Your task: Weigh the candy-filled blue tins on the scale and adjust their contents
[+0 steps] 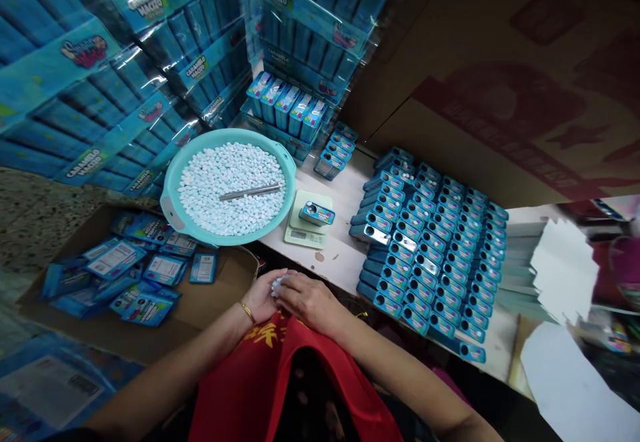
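My left hand (264,297) is cupped at the table's front edge, with small white candies (278,285) in its palm. Over these candies my right hand (309,301) curls its fingers, touching them; its fingertips are partly hidden. Just beyond, a small blue tin (318,213) with a round opening in its top stands on a pale kitchen scale (306,237). A turquoise basin (169,185) to the left is full of the same white candies, and a metal bar-like tool (250,193) lies on top of them.
Rows of blue tins (430,249) with dark round openings cover the right of the table. A cardboard box (210,309) at lower left holds blue packs (150,305). Wrapped display cases (125,75) rise behind the basin. A large carton (500,82) stands at the back right.
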Action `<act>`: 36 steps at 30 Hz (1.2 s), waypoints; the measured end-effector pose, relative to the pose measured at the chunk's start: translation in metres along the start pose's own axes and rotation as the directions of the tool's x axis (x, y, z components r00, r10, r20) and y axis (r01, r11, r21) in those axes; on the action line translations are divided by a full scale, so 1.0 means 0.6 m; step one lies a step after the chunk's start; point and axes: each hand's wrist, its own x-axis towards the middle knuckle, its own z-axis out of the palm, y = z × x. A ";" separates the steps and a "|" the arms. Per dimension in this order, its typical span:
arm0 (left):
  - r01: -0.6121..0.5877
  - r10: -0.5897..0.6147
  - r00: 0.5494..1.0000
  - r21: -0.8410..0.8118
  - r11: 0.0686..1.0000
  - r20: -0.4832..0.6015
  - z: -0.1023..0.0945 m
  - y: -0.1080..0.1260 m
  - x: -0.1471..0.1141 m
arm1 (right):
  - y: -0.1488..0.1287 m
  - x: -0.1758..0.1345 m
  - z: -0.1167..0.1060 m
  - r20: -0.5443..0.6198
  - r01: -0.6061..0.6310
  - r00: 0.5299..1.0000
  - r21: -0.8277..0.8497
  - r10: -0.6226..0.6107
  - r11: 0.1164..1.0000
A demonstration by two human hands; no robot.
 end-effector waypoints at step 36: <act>-0.276 0.273 0.949 0.001 0.961 -0.156 0.038 0.059 0.029 | 0.233 0.111 -0.102 -0.325 -0.453 0.849 -0.047 0.416 0.890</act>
